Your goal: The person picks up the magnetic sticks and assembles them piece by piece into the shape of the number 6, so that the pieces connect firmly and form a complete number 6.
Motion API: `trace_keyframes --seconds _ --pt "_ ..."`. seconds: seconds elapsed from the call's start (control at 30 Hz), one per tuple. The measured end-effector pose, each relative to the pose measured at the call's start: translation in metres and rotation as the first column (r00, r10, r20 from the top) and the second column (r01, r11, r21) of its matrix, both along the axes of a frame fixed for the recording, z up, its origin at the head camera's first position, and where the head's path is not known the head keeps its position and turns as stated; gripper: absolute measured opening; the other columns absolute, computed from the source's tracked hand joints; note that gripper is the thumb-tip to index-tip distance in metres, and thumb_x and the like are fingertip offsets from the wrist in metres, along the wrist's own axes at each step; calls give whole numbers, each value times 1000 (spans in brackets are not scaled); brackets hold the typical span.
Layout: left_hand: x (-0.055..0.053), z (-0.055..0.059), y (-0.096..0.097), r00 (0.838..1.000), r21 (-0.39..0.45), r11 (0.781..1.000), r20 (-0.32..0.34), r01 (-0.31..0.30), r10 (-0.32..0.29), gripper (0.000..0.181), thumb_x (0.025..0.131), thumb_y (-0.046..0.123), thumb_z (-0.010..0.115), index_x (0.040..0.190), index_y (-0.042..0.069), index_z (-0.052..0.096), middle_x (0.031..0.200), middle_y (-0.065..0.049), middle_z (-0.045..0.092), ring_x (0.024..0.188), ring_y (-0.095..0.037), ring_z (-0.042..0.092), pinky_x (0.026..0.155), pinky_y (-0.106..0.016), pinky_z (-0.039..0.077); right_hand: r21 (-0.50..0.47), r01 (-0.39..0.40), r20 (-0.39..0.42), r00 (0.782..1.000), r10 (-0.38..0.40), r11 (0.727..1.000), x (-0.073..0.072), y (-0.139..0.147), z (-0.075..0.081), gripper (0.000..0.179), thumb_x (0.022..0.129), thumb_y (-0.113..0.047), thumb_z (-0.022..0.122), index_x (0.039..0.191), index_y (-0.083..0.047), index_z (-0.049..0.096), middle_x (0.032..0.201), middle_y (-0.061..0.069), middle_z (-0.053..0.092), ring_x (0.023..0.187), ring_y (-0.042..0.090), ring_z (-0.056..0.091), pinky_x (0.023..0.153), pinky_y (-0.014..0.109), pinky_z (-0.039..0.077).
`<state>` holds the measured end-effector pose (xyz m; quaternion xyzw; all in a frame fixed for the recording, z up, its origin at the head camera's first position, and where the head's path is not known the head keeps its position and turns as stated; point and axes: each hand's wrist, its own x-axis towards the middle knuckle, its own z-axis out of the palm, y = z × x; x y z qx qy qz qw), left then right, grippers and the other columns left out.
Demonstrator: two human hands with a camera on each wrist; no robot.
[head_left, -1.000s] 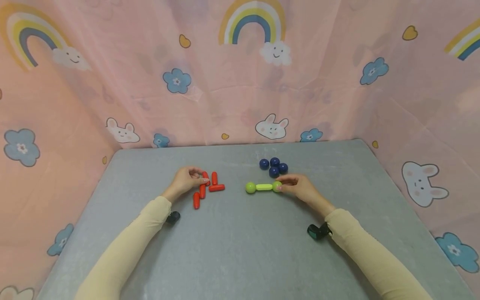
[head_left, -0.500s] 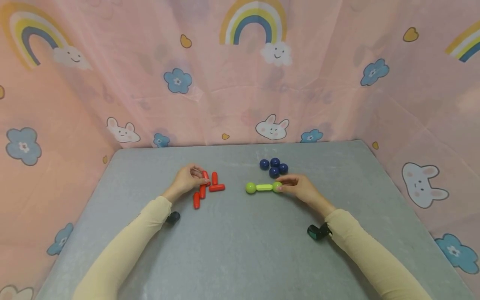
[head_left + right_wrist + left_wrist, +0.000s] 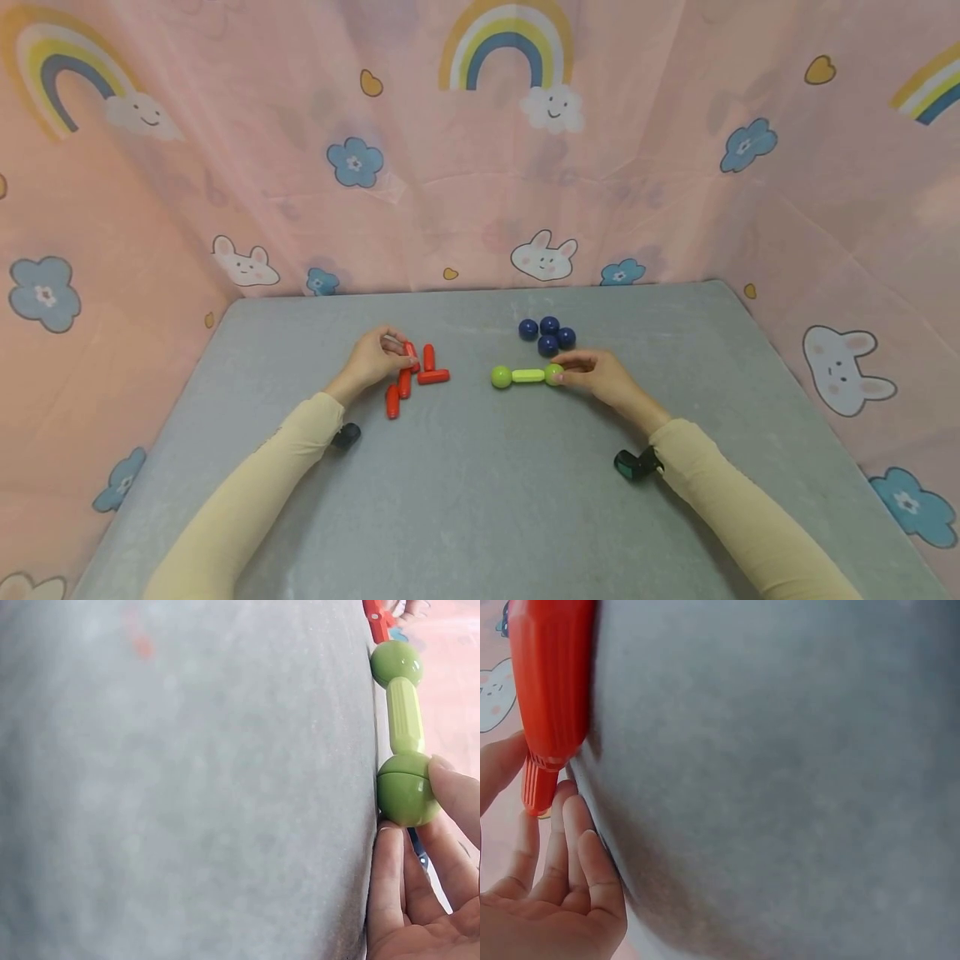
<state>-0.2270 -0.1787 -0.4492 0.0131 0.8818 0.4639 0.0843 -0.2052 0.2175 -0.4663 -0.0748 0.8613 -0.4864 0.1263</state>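
Note:
My left hand (image 3: 371,358) pinches a short red rod (image 3: 410,354) between thumb and fingertips. More red rods, among them one lying crosswise (image 3: 433,377), are spread on the table close to that hand. In the left wrist view a ridged red rod (image 3: 551,682) fills the near corner, partly covering the pinched one. Right of centre, my right hand (image 3: 606,379) grips a green ball (image 3: 409,791) between thumb and fingers. That ball sits at one end of a lime-green rod (image 3: 405,716), whose far end carries a second green ball (image 3: 502,377), forming a straight dumbbell shape.
Several dark blue balls (image 3: 548,344) cluster just behind the right hand's fingers. The grey table (image 3: 465,500) ends at a pink printed cloth (image 3: 450,208) hanging behind and at both sides. Black wrist cameras (image 3: 636,464) stick out below the sleeves.

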Motion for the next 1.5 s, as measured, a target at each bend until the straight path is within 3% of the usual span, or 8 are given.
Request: trace_keyframes --seconds 0.3,0.6,0.83,1.03,1.17,1.3,1.5 --pt "-1 2 -1 994 -20 997 79 -76 77 41 87 23 77 121 7 59 114 -18 68 91 -25 62 72 -26 51 -6 -3 -1 1000 3 1000 0 1 -2 42 86 -33 77 122 -11 70 125 13 69 105 16 66 87 25 50" --pt "3 15 0 991 88 991 94 -101 93 37 90 24 73 121 6 64 112 -14 70 98 -24 66 82 -31 52 -12 13 7 1000 -13 1000 -1 0 -3 39 84 -31 79 119 -13 71 123 10 70 103 15 66 87 26 52" --pt "3 26 10 997 114 992 49 -61 56 42 90 24 72 126 5 63 118 -15 68 103 -24 66 87 -34 54 -19 0 2 1000 0 1000 2 0 1 44 86 -32 77 123 -10 69 126 14 68 106 17 65 86 24 50" --pt "9 31 25 1000 138 990 5 -23 23 41 92 21 71 128 5 62 119 -14 67 105 -24 66 85 -30 54 -11 6 6 1000 -6 1000 2 0 1 42 86 -32 77 122 -12 70 125 12 69 106 17 65 87 25 50" --pt "14 34 35 1000 138 990 -6 -5 6 39 91 22 72 127 9 64 119 -12 67 105 -25 67 86 -34 55 -6 16 17 1000 -16 1000 1 0 0 40 85 -31 78 120 -13 70 125 11 69 105 15 65 87 25 50" --pt "18 34 44 1000 142 990 -6 20 -19 40 91 23 72 127 9 64 119 -13 68 100 -23 69 80 -37 56 -8 15 24 1000 -15 1000 0 0 -1 40 86 -31 78 120 -13 71 125 10 69 105 15 64 86 24 51" --pt "24 26 64 997 163 984 13 74 -77 37 88 23 75 122 9 68 111 -10 70 89 -21 70 70 -27 51 -10 9 18 1000 -9 1000 1 1 0 42 87 -32 76 123 -11 69 127 13 68 108 19 64 87 25 50"
